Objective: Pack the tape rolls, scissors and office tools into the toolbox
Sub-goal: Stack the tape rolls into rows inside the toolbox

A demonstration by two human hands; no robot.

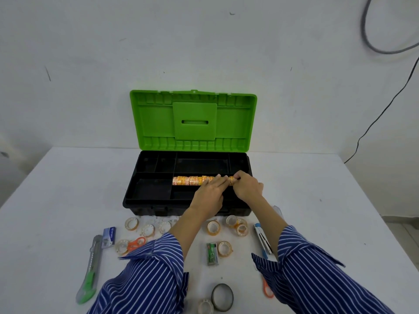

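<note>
The black toolbox [136, 196] stands open on the table, its green lid [156, 118] upright at the back. A row of small orange-labelled tape rolls [188, 180] lies in the tray's long front compartment. My left hand [209, 196] rests with straight fingers on the right part of that row. My right hand [248, 185] pinches a tape roll [231, 179] at the row's right end. In front of the box lie loose tape rolls [132, 223], orange scissors [136, 243], a utility knife [91, 268] and a stapler [263, 240].
A blue staples box [108, 236] and a green one [212, 253] lie on the white table [68, 189]. A dark tape roll [222, 296] sits near the front edge. Another orange scissors handle [267, 290] shows under my right sleeve. Wall and cables behind.
</note>
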